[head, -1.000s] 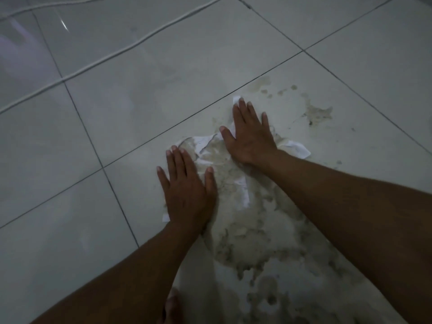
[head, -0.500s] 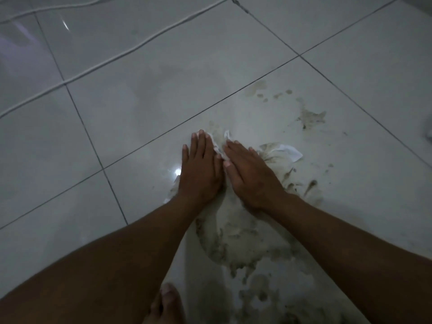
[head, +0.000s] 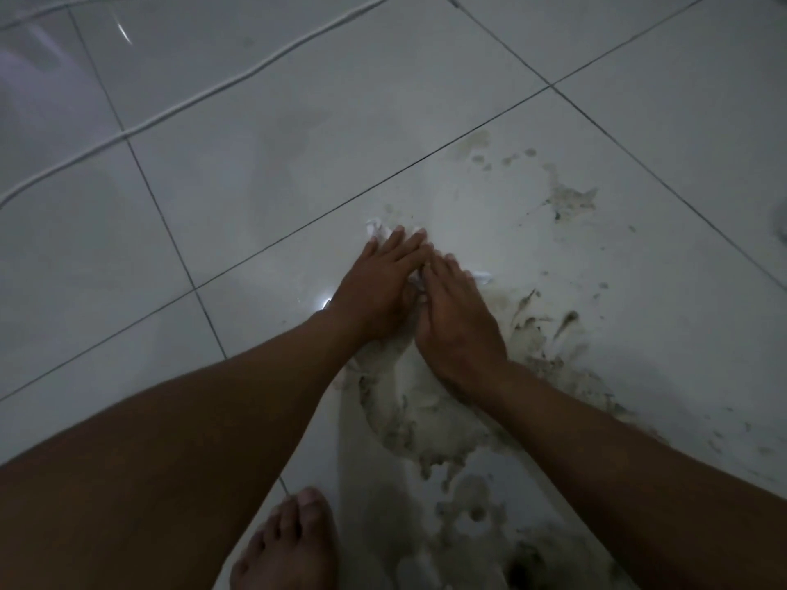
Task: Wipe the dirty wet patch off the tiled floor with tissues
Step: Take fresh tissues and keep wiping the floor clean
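A brown, muddy wet patch (head: pixel 430 423) spreads over the white tiled floor (head: pixel 264 206), with smears and spots reaching up to the right (head: pixel 570 198). My left hand (head: pixel 374 287) and my right hand (head: pixel 455 325) lie side by side, palms down and fingers straight, pressing on crumpled white tissues. Only small bits of the tissues (head: pixel 377 229) show past the fingertips and between the hands; the rest is hidden under my palms.
A white cable (head: pixel 179 106) runs across the tiles at the upper left. My bare foot (head: pixel 289 547) stands at the bottom edge, next to the near end of the patch. Dark grout lines cross the floor.
Both hands have drawn together over the tissues, bunching them into a small wad. The spread-out tissue seen before is now mostly covered, leaving wiped smears to the right.
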`<state>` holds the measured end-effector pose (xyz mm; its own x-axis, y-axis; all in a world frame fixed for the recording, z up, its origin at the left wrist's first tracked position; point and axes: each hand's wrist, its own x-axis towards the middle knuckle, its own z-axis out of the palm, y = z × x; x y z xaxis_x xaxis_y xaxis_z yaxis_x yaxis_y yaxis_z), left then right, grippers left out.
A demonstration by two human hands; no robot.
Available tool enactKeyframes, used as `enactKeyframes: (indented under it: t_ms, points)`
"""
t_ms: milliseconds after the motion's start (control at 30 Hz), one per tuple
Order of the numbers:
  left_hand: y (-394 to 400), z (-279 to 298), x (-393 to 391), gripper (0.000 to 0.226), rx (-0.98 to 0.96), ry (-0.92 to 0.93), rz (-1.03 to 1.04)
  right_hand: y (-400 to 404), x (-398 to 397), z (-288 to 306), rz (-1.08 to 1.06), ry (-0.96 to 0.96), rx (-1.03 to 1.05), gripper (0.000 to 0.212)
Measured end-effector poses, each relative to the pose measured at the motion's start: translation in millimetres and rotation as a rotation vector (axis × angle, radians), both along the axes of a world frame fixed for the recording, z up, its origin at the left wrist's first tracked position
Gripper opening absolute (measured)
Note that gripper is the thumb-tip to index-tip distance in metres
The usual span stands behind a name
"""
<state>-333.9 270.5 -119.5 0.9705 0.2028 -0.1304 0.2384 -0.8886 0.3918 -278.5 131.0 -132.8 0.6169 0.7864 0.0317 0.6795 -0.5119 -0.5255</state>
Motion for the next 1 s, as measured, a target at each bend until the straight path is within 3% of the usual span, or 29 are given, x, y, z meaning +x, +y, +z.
enactKeyframes:
  t_ms: [100,200,300,433,667,867,1000]
  points:
    - [0,4,-21,0.06,-0.107,-0.095,0.012,-9,2,7,0.033,0.163,0.12,0.055]
    - [-1,3,-49,0.055,-0.072,-0.157,0.077,-16,11,9,0.045,0.188,0.153,0.058]
    - [-1,2,-80,0.063,0.013,-0.135,0.158,-18,7,8,0.211,0.107,0.029,0.063]
    - [3,-6,-115,0.08,0.119,0.026,0.227,-24,-7,1,0.386,-0.007,-0.058,0.071]
    - [-5,-16,-101,0.072,0.215,0.081,0.307,-13,-16,1,0.283,-0.197,0.196,0.025]
    - [2,-7,-70,0.071,0.133,0.074,0.253,4,3,3,0.249,-0.192,0.216,0.017]
    - [9,-2,-73,0.061,0.029,-0.037,0.313,19,9,5,0.122,-0.11,0.216,0.021]
